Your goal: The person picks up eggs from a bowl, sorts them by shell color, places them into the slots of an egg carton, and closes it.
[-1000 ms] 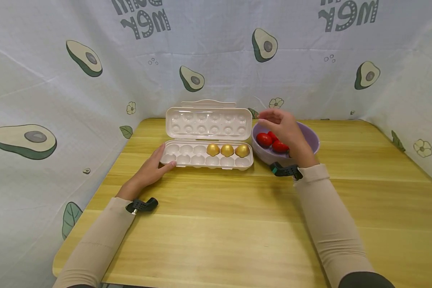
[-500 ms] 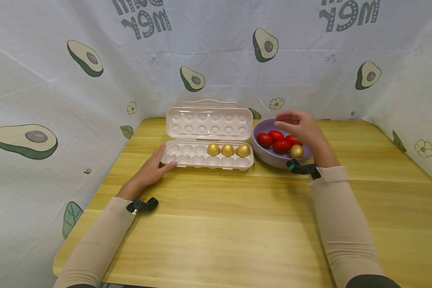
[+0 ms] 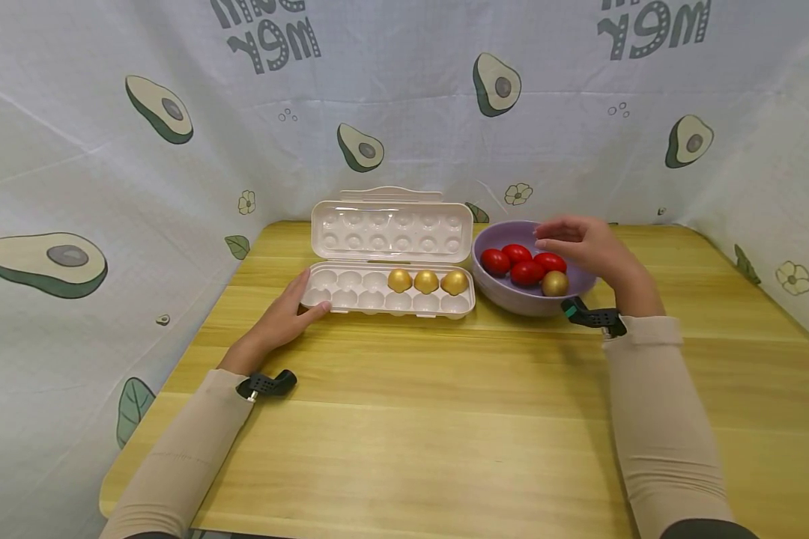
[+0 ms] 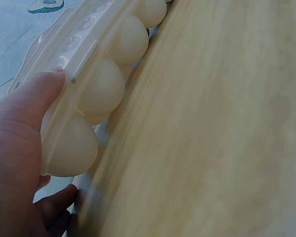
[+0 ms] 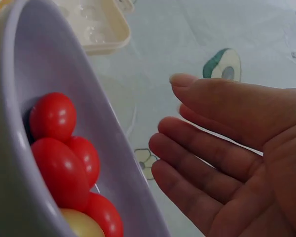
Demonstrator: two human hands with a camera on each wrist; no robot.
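My left hand (image 3: 276, 323) holds the left end of a cream plastic egg carton (image 3: 377, 308). In the left wrist view the thumb (image 4: 44, 91) presses on the carton's front rim while the other fingers go round its end. Three gold eggs (image 3: 426, 281) sit in the right part of the back row, and the lid (image 3: 392, 232) stands raised. My right hand (image 3: 596, 251) hovers above the right rim of a lilac bowl (image 3: 512, 301), holding nothing, its fingers loosely bent in the right wrist view. Several red eggs (image 5: 61, 173) and one gold egg (image 3: 555, 284) lie in the bowl.
The carton and bowl stand side by side near the back of a wooden table (image 3: 418, 419). A white cloth (image 3: 418, 82) printed with avocados hangs behind and at both sides. Each wrist wears a black camera mount (image 3: 589, 314).
My right hand has moved right across the bowl to its right rim, uncovering the gold egg and more red eggs. My left hand and the carton have stayed put.
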